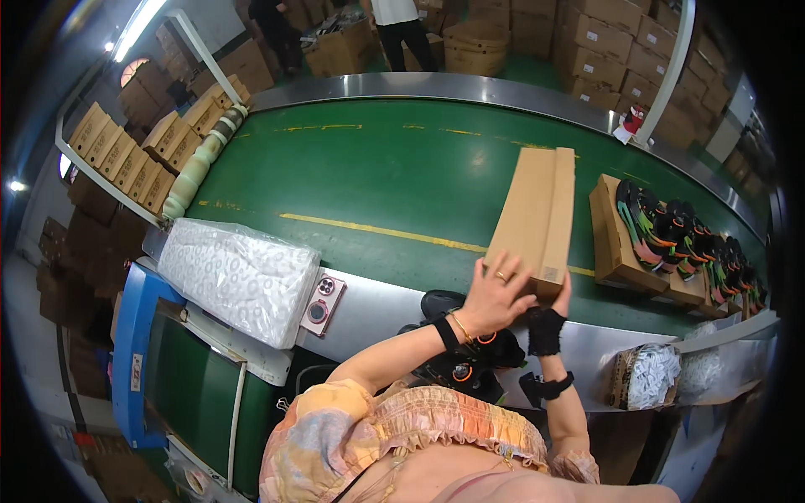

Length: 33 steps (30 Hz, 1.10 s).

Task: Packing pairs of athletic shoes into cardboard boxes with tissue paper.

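The long brown cardboard box (537,214) lies closed on the green conveyor belt (377,176), its near end at the belt's near edge. That near end is partly covered by my hands. My left hand (496,293) lies flat on the lid's near left corner, fingers spread. My right hand (547,323), in a black fingerless glove, holds the near right corner, thumb up along the side; its fingers are hidden under the box. Just right of the box sit open boxes with black and multicoloured sandals (671,239), cut off toward the rim. Below my wrists dark shoes (457,365) are hard to make out. On the steel bench edge at left lie a phone (323,303) and a wrapped white pack (239,277).
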Motion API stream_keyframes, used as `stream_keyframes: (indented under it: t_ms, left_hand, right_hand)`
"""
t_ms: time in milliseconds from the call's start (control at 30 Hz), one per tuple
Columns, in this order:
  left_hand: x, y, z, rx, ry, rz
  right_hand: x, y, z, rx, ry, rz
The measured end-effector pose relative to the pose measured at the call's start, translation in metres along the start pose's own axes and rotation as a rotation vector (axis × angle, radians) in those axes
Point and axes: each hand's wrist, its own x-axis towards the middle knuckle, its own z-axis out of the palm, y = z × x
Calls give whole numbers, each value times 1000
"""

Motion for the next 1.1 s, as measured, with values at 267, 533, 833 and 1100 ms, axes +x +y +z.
stream_keyframes:
  t_ms: [267,533,833,1100]
  left_hand:
    - [-26,-56,-14,66,142,-353]
    - [-82,-108,20,412,-104,-302]
    - [-77,-126,14,309,-238,-365]
    - [-102,-109,0,111,249,-307]
  right_hand:
    - [27,31,-54,423,403,323]
    - [-10,113,-134,437,328,1036]
    - [-29,122,-335,-1047,662,341]
    - [-28,110,-350,-1039,617,448]
